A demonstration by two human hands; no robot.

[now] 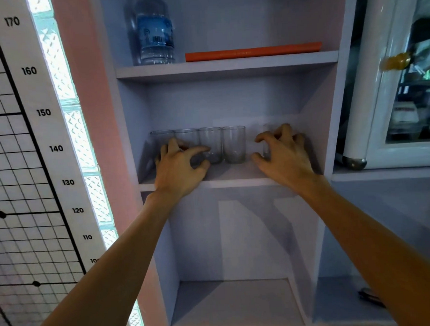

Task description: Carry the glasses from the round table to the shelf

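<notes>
Glasses (pixel 234 144) stand in a row along the back of the middle shelf board (pixel 234 174), four clear tumblers side by side from the left wall toward the centre, upright and close to touching one another. We see our left hand (pixel 180 168) in front of the two leftmost, fingers curled and spread, thumb near the base of the third glass; we cannot tell whether it grips any of them. Our right hand (pixel 282 156) is at the right end of the same board, fingers clawed around a fifth glass (pixel 268 139) that is blurred and mostly hidden, so we cannot say whether the hold is closed. On the board above stand a water bottle (pixel 154 30) at the left and a flat orange book (pixel 252 51) beside it. A height chart (pixel 29 71) hangs on the wall to the left.
</notes>
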